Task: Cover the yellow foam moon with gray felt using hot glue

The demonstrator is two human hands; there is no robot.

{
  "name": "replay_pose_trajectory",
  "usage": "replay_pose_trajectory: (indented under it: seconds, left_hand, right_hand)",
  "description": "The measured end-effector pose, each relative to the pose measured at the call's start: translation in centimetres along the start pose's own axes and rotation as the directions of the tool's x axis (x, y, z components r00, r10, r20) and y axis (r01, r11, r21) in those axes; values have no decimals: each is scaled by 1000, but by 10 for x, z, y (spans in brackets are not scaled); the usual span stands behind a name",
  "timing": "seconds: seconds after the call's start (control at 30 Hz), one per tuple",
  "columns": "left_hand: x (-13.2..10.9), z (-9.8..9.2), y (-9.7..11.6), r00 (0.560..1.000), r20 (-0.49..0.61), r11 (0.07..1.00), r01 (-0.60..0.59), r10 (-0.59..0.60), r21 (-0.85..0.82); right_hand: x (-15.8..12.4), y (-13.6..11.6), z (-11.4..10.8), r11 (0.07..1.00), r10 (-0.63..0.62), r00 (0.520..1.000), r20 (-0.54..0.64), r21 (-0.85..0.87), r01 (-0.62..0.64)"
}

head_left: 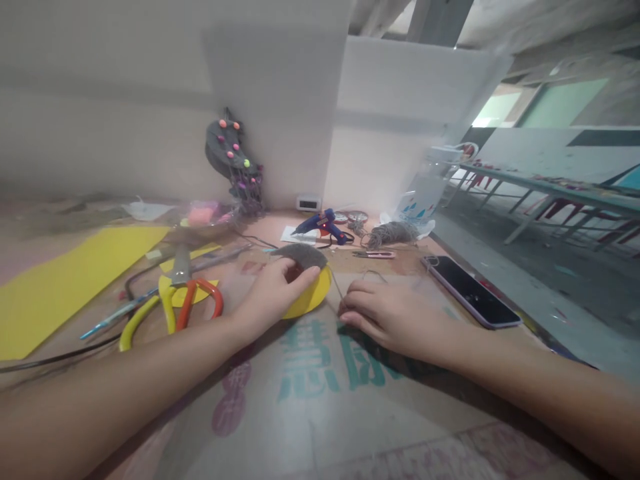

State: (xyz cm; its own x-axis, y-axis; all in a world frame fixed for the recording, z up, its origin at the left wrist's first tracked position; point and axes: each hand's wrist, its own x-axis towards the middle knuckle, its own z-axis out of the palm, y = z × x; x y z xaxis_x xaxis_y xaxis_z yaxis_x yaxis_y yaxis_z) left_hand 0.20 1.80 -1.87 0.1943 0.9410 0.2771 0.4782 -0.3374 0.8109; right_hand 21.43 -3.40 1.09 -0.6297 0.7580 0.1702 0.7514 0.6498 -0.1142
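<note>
My left hand [273,293] presses its fingers on a yellow disc [313,297] partly wrapped in grey yarn [303,255], holding it down on the printed cardboard [320,393]. My right hand [395,313] lies just right of the disc, its fingers curled and pinched on a thin grey strand [336,285] that runs up to the disc. Both forearms reach in from the bottom edge.
Yellow and orange scissors [175,303] and a yellow sheet [65,280] lie to the left. A blue glue gun [323,225], a heap of grey yarn [393,233], small snips [374,254] and a phone [470,291] sit behind and to the right. A dark beaded craft piece [233,157] leans on the wall.
</note>
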Motion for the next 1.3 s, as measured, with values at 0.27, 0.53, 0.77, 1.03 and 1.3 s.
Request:
replay_pose_trajectory:
  seconds: [0.27, 0.53, 0.77, 1.03, 1.3]
  left_hand:
    - [6, 3, -3, 997, 65, 999, 37, -38, 11]
    - [6, 4, -1, 995, 85, 999, 49, -50, 19]
    - [7, 7, -8, 992, 126, 1000, 26, -26, 1]
    - [8, 8, -9, 991, 131, 1000, -6, 7, -12]
    - [9, 6, -8, 997, 41, 998, 64, -63, -20]
  right_hand:
    - [28, 75, -26, 923, 384, 883, -269, 79, -377]
    - [106, 111, 8, 881, 398, 911, -104, 319, -348]
    - [149, 116, 33, 854, 460, 882, -105, 324, -406]
    - [145, 114, 31, 821, 488, 868, -93, 387, -420]
    - [118, 97, -4, 759, 519, 830, -203, 555, -339]
